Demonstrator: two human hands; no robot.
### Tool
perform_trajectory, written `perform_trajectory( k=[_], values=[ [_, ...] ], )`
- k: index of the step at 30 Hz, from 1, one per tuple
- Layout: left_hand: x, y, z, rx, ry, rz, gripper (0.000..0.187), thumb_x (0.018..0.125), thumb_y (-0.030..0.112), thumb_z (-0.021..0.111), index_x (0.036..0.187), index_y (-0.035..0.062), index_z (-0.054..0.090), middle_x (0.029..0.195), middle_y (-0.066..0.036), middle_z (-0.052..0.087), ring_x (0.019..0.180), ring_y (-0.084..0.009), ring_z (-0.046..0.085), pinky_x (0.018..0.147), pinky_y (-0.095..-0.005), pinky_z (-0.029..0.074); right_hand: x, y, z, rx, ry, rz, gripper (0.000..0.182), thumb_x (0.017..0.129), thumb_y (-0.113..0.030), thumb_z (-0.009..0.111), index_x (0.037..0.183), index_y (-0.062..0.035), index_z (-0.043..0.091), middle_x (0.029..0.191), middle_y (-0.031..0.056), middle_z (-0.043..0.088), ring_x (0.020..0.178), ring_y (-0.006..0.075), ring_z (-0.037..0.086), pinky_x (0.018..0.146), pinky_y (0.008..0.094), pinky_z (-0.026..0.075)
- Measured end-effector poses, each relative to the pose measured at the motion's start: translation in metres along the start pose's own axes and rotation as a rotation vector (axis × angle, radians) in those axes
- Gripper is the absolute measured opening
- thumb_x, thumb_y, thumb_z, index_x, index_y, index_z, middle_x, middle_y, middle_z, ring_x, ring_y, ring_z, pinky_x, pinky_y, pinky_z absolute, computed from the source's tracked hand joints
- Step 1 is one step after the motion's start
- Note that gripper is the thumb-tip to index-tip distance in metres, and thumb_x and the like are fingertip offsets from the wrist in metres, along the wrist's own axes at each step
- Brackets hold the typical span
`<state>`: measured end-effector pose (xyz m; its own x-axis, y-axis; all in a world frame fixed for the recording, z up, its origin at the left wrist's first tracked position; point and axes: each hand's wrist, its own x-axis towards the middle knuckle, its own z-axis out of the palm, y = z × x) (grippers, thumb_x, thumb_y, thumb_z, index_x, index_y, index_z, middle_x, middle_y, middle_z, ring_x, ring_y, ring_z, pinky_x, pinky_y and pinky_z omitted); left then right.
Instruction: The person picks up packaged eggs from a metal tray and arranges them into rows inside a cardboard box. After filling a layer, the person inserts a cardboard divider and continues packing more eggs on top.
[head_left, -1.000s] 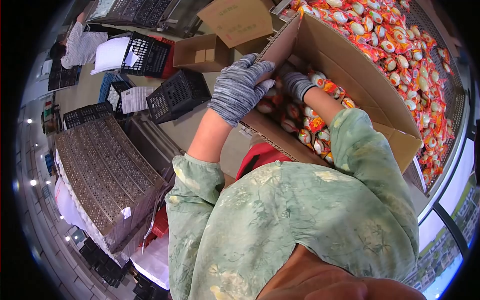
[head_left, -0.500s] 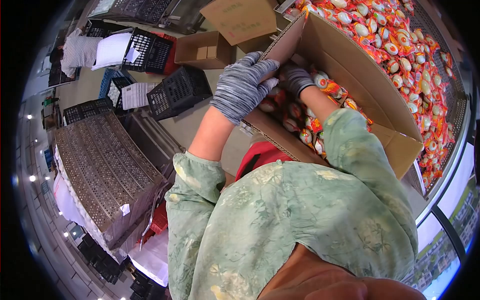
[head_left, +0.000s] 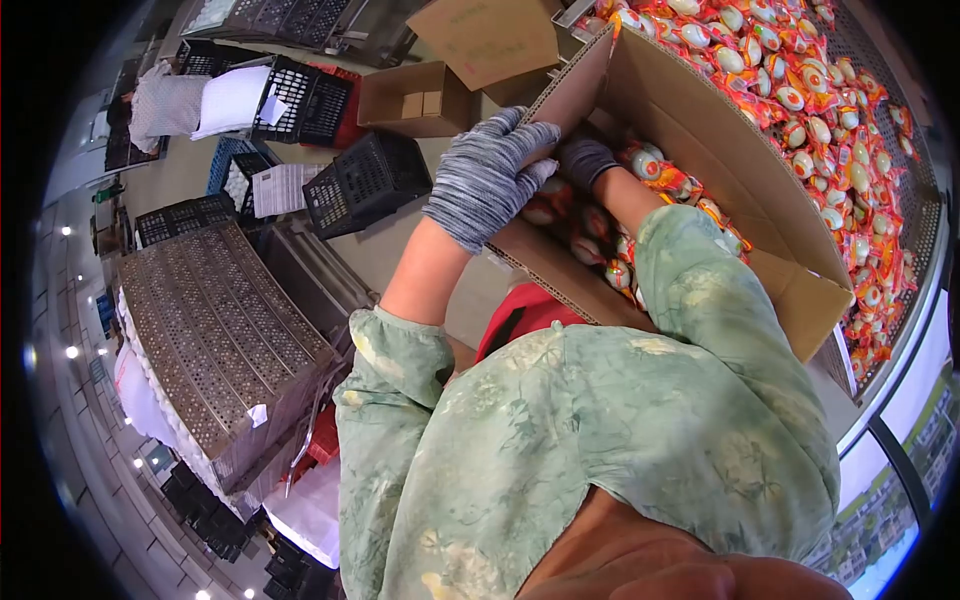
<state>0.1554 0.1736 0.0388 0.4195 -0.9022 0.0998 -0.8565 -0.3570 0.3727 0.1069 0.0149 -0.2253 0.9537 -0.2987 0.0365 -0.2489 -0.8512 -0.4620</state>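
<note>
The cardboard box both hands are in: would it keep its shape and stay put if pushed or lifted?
The cardboard box is probably heavy: packaged eggs fill its bottom. Its open flap under the left hand would likely bend rather than bear weight. Pushed, it would probably slide without tipping, being wide and low-loaded.

Both gloved hands reach into an open cardboard box (head_left: 700, 130) packed with orange-red egg packets (head_left: 655, 170). The left hand (head_left: 485, 180) lies over the box's near left edge, its fingers (head_left: 530, 135) curled against the raised flap. The right hand (head_left: 588, 162) is deeper inside, resting among the packets. Far right of the box, many more packets cover a perforated tray (head_left: 880, 70). To the left stand a black crate (head_left: 365, 180) and a smaller empty carton (head_left: 415, 98).
</note>
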Motion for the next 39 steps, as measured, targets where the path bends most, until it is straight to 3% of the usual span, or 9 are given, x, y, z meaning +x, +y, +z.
perform_trajectory(
  k=[2,4,6,9,13,20,23,26,39],
  values=[
    [-0.001,-0.001,0.0,-0.008,0.005,0.016,0.035,0.077,0.024,0.07,0.111,0.016,0.064,0.113,-0.017,0.06,0.106,-0.0334,0.057,0.089,-0.0407,0.049,-0.002,0.015,-0.004,-0.02,-0.126,-0.234,0.041,0.084,-0.031,0.055,0.116,-0.0068,0.06,0.119,0.0179,0.058,0.107,0.0328,0.057,0.094,0.0411,0.044],
    [0.0,-0.002,0.0,-0.02,0.015,0.024,0.035,0.077,0.024,0.07,0.11,0.0153,0.064,0.111,-0.017,0.061,0.106,-0.0332,0.057,0.088,-0.0406,0.049,-0.007,0.029,-0.032,-0.023,-0.272,-0.202,0.04,0.083,-0.032,0.056,0.114,-0.0063,0.06,0.118,0.0177,0.059,0.106,0.0333,0.057,0.092,0.042,0.045],
    [0.0,-0.003,0.001,-0.04,0.02,0.028,0.035,0.077,0.024,0.07,0.11,0.0147,0.064,0.109,-0.016,0.062,0.106,-0.033,0.057,0.088,-0.0406,0.049,-0.015,0.018,-0.127,-0.001,-0.431,0.108,0.039,0.082,-0.032,0.058,0.111,-0.0059,0.06,0.116,0.0177,0.059,0.105,0.0338,0.057,0.09,0.0426,0.046],
    [0.001,-0.003,0.002,-0.08,0.009,0.02,0.035,0.077,0.024,0.07,0.109,0.0142,0.064,0.11,-0.016,0.062,0.106,-0.0335,0.057,0.088,-0.0408,0.049,-0.026,0.016,-0.186,-0.28,-0.685,0.183,0.039,0.081,-0.034,0.06,0.109,-0.0062,0.059,0.111,0.0179,0.061,0.104,0.0348,0.058,0.089,0.0439,0.046],
    [0.002,-0.001,-0.001,-0.067,-0.016,0.006,0.035,0.077,0.024,0.07,0.11,0.0142,0.064,0.111,-0.016,0.061,0.105,-0.0331,0.058,0.089,-0.0405,0.048,-0.052,0.04,-0.135,-0.146,-0.357,0.037,0.039,0.084,-0.033,0.058,0.111,-0.0054,0.059,0.103,0.0189,0.064,0.098,0.0354,0.06,0.089,0.0446,0.046],
    [0.0,-0.001,0.001,-0.035,-0.004,0.004,0.035,0.077,0.024,0.07,0.11,0.0149,0.064,0.113,-0.016,0.06,0.105,-0.0329,0.058,0.089,-0.0403,0.048,-0.011,0.007,-0.087,-0.153,-0.62,0.24,0.041,0.09,-0.026,0.046,0.125,-0.0078,0.054,0.123,0.0173,0.057,0.116,0.0328,0.053,0.101,0.0452,0.038],
    [0.001,0.0,0.001,-0.028,0.001,0.001,0.035,0.077,0.025,0.07,0.11,0.015,0.064,0.113,-0.016,0.06,0.105,-0.033,0.058,0.089,-0.0404,0.048,0.005,0.051,0.011,-0.098,-0.26,0.085,0.04,0.092,-0.027,0.042,0.125,-0.0071,0.055,0.127,0.0159,0.054,0.119,0.0315,0.051,0.103,0.045,0.036],
    [0.001,-0.001,-0.002,-0.021,-0.003,0.001,0.035,0.078,0.025,0.07,0.11,0.0154,0.064,0.113,-0.016,0.06,0.105,-0.0331,0.058,0.089,-0.0406,0.048,0.01,-0.002,-0.07,-0.106,-0.275,0.13,0.042,0.093,-0.025,0.041,0.129,-0.0068,0.051,0.134,0.016,0.048,0.123,0.0321,0.047,0.104,0.0433,0.035],
    [0.001,0.002,-0.004,-0.039,-0.015,-0.005,0.036,0.077,0.027,0.07,0.112,0.0174,0.064,0.117,-0.02,0.058,0.104,-0.0359,0.058,0.089,-0.0415,0.048,-0.012,-0.016,-0.094,-0.025,-0.39,-0.061,0.062,0.08,-0.038,0.058,0.132,-0.0084,0.046,0.137,0.018,0.042,0.125,0.0333,0.043,0.105,0.0388,0.034]
  ],
)
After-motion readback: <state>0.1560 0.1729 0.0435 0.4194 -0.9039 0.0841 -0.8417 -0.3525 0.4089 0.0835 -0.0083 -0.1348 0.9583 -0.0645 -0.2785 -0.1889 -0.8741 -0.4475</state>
